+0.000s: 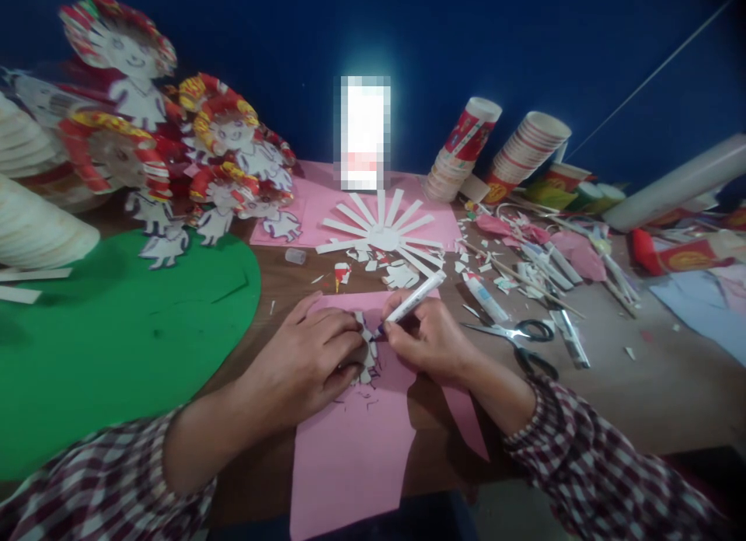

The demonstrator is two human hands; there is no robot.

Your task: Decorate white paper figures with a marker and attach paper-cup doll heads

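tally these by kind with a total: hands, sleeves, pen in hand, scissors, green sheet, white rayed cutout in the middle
Left hand and right hand: 2
Left sleeve and right sleeve: 2
Pen: 1
Scissors: 1
Green sheet: 1
White rayed cutout: 1
Total: 8

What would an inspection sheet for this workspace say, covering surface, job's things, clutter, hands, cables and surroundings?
Surface: brown table, partly covered by a rounded green sheet and pink paper.
Job's things: white paper cutout on the pink paper; white marker.
Clutter: paper scraps, black-handled scissors.
Hands: left hand rests on the cutout; right hand holds the marker, tip at the cutout's edge.
Cables: none certain; diagonal line unclear.
Surroundings: blue wall, lit screen, paper-cup stacks, paper figures.
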